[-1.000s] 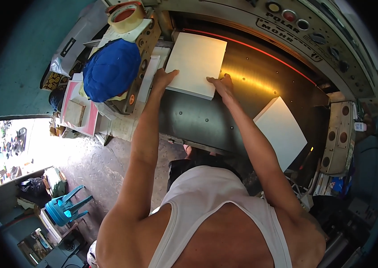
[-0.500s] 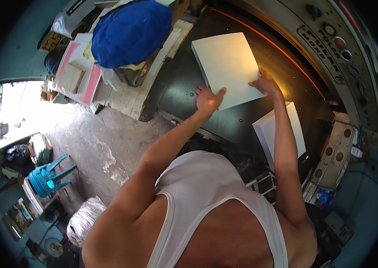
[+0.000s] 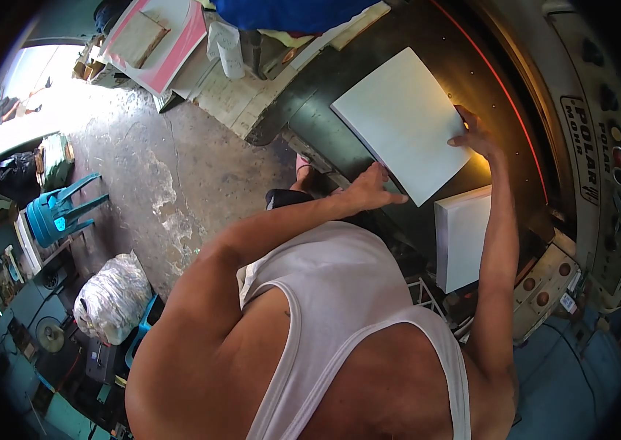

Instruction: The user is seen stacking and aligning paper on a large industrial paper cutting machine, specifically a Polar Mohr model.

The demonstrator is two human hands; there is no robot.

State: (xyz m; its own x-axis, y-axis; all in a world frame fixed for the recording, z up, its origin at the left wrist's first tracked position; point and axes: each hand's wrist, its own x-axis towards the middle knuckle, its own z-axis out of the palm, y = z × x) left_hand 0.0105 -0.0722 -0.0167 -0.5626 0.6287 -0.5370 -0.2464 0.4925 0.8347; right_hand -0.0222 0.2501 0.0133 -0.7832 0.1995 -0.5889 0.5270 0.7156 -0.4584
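Note:
A white stack of paper [image 3: 402, 121] lies at an angle on the dark metal bed [image 3: 318, 106] of a cutting machine, under a yellow glow. My right hand [image 3: 477, 139] grips the stack's right side, thumb over the top. My left hand [image 3: 378, 189] is at the lower left edge with thumb and fingers apart, close against the paper; whether it touches is hard to tell. A second white paper stack [image 3: 461, 238] rests lower on the bed, just beyond the first one's lower corner, partly behind my right forearm.
A cluttered side table [image 3: 233, 106] with pink-edged sheets and a blue cloth [image 3: 288, 11] borders the bed's left. The machine's control panel [image 3: 607, 176] runs down the right. A blue plastic stool [image 3: 53, 216], a wrapped silvery bundle [image 3: 112, 297] and a bright doorway [image 3: 53, 62] are at left.
The held stack has turned and shifted toward the second stack. My left hand has slid down along its edge, its fingers now spread. The camera view has swung round.

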